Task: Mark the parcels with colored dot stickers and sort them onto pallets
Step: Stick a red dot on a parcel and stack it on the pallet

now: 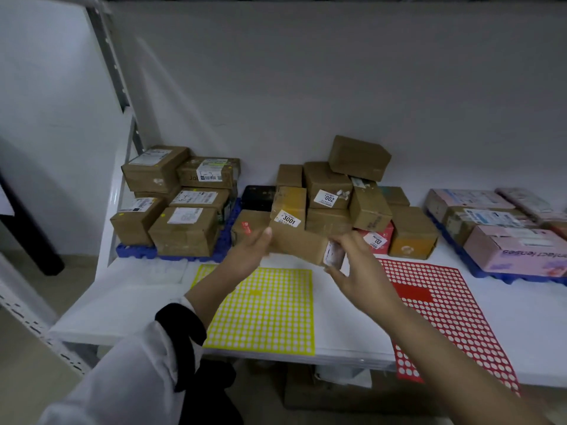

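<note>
A brown cardboard parcel (299, 245) is held above the white shelf between both hands. My left hand (248, 251) grips its left end and my right hand (356, 265) grips its right end, where a white label shows. Behind it lies a loose heap of brown parcels (328, 197), some with numbered white labels. Below my hands lie a yellow dot sticker sheet (264, 311) and a red dot sticker sheet (441, 308), both with many dots peeled off. A blue pallet (135, 251) at the left carries stacked brown parcels. Another blue pallet (491, 273) at the right carries pink parcels.
The white shelf (122, 302) ends at a front edge near me; the red sheet overhangs it. A grey steel upright (113, 59) rises at the left. A white wall closes the back. Boxes sit on the floor under the shelf.
</note>
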